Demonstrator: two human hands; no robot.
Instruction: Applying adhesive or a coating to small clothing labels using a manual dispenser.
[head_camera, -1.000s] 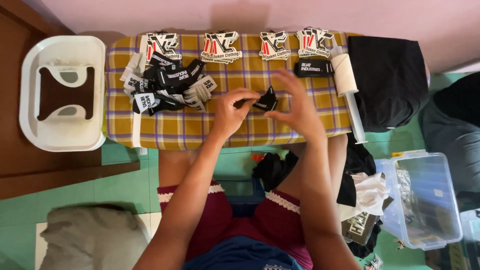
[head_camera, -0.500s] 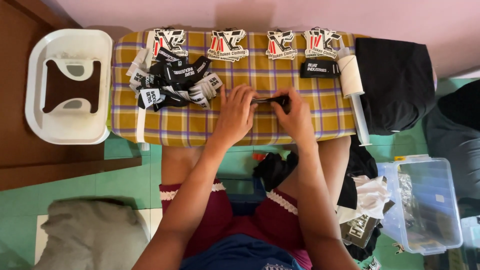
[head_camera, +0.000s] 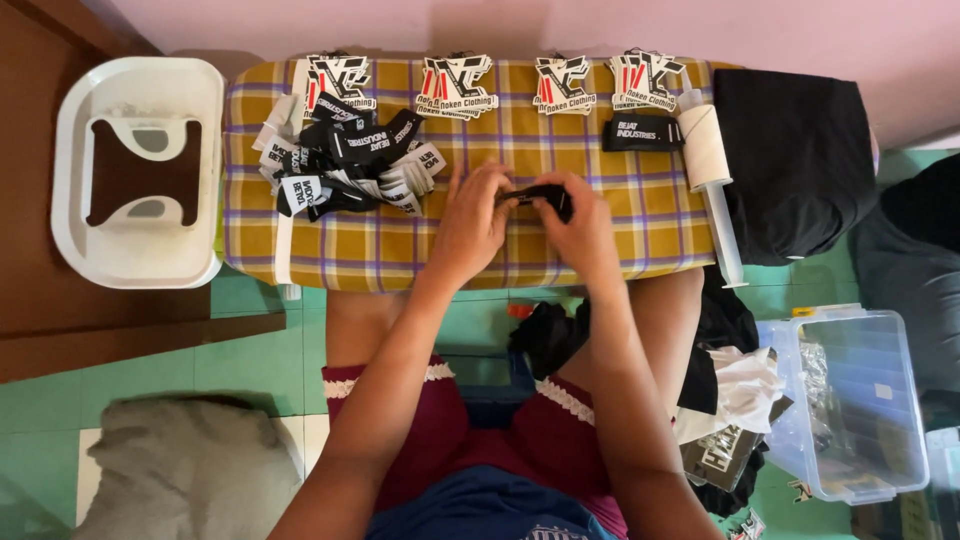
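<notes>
Both hands meet over the middle of a small table covered in yellow plaid cloth (head_camera: 400, 255). My left hand (head_camera: 468, 222) and my right hand (head_camera: 582, 225) pinch a small black fabric label (head_camera: 535, 194) between their fingertips, pressing it down on the cloth. A heap of black and white fabric labels (head_camera: 345, 160) lies to the left of my left hand. One folded black label (head_camera: 640, 132) lies alone at the upper right. Several stacks of white, red and black card tags (head_camera: 455, 88) line the far edge.
A white plastic stool (head_camera: 135, 250) stands left of the table. A white roll on a stick (head_camera: 708, 150) and folded black cloth (head_camera: 795, 160) lie at the right. A clear plastic box (head_camera: 860, 400) and loose clothes sit on the green floor, right. Grey cloth (head_camera: 185, 470) lies lower left.
The hands came together from an apart, lifted grip on the label and lowered it onto the cloth; the view shifted slightly.
</notes>
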